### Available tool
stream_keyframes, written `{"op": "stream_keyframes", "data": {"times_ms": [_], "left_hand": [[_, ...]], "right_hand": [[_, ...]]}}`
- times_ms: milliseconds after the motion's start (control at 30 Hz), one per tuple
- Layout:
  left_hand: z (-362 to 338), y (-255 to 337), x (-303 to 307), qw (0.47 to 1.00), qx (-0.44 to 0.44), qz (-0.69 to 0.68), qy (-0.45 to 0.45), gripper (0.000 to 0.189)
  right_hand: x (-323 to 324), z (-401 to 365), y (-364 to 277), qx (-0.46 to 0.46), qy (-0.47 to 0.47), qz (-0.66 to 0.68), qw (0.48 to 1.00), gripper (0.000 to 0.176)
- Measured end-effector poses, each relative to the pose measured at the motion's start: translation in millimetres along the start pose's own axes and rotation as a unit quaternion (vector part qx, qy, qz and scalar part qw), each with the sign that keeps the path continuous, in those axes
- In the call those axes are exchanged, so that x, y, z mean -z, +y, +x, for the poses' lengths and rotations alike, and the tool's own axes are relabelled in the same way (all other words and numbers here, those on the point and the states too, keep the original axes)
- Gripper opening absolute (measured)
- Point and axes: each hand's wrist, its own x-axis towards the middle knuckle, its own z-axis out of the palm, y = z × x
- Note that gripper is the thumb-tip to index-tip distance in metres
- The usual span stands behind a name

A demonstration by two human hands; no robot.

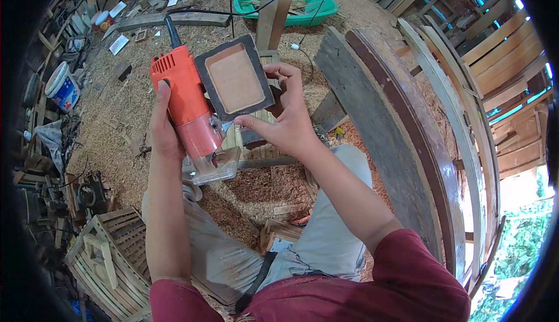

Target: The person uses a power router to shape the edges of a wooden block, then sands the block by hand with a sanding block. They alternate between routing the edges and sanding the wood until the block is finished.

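My left hand (162, 118) is wrapped round an orange trim router (185, 92), its thumb on the motor housing. The router's clear plastic base (216, 167) points down, and a black cord leaves its top end. Beside it, my right hand (285, 112) grips a square wooden block (236, 77) by its right and lower edges. Dark borders frame a rounded, pale recess cut into the block's face, which is turned toward me. The block appears close against the router's side. Fingers behind both things are partly hidden.
Long planks (378, 135) stretch along my right side. A green basin (317, 4) with wood scraps stands at the back, near a wooden post (275, 13). Slatted wood pieces (119, 258) sit at lower left, a white bucket (61, 86) farther up. Sawdust (116, 141) covers the ground.
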Motion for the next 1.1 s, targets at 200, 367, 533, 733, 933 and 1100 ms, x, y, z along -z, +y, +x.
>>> {"op": "stream_keyframes", "data": {"times_ms": [200,367,533,733,933,1100], "left_hand": [[2,-3,0,1.0,0.01,-0.008,-0.007,0.067],[4,-7,9,0.997,0.03,-0.025,-0.066,0.065],[3,-7,2,0.999,0.032,-0.003,-0.04,0.063],[3,-5,-12,0.995,0.079,0.043,0.037,0.059],[22,-24,22,0.976,0.155,0.05,0.143,0.052],[30,-33,29,0.968,0.166,0.027,0.183,0.052]], "right_hand": [[4,1,4,-0.003,-0.016,-0.015,1.0,0.098],[10,0,0,0.02,-0.024,-0.016,0.999,0.076],[13,1,8,-0.045,0.0,0.109,0.993,0.051],[16,3,10,-0.079,0.024,0.107,0.991,0.046],[22,3,10,-0.103,0.051,0.159,0.981,0.045],[30,3,8,-0.117,0.057,0.166,0.977,0.045]]}}
